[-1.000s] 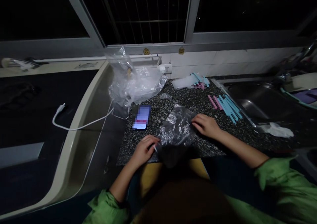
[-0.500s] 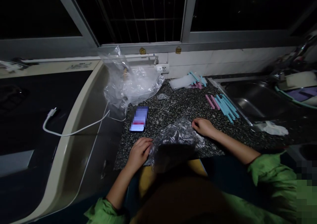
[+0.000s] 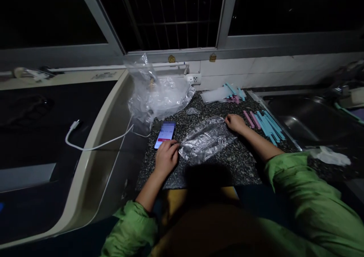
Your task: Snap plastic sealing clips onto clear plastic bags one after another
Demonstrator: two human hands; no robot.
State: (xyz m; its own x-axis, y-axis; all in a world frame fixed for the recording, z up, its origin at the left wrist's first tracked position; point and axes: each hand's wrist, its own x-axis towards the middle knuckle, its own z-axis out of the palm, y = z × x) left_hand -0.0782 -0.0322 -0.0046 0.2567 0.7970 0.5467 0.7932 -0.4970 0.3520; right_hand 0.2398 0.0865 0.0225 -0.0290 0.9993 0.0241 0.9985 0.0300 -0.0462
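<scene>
A crinkled clear plastic bag (image 3: 205, 138) lies stretched between my two hands over the dark speckled counter (image 3: 241, 170). My left hand (image 3: 167, 156) is closed on the bag's left edge, just below a lit phone (image 3: 165, 132) whose lower end it partly covers. At the bag's upper right corner, my right hand (image 3: 235, 123) pinches the plastic between thumb and fingers. Pink strips (image 3: 251, 119) and several light blue strips (image 3: 269, 126) lie just right of my right hand.
A heap of clear plastic bags (image 3: 166, 97) stands at the back left, near a wall socket (image 3: 194, 79). More strips rest by a whitish packet (image 3: 214, 95) at the back. The sink (image 3: 308, 116) is at right, a crumpled white bag (image 3: 332, 155) beside it. A white cable (image 3: 99, 148) crosses left.
Both hands have moved away from my body, drawing the plastic bag flatter and further onto the counter. My left hand now overlaps the phone's lower end.
</scene>
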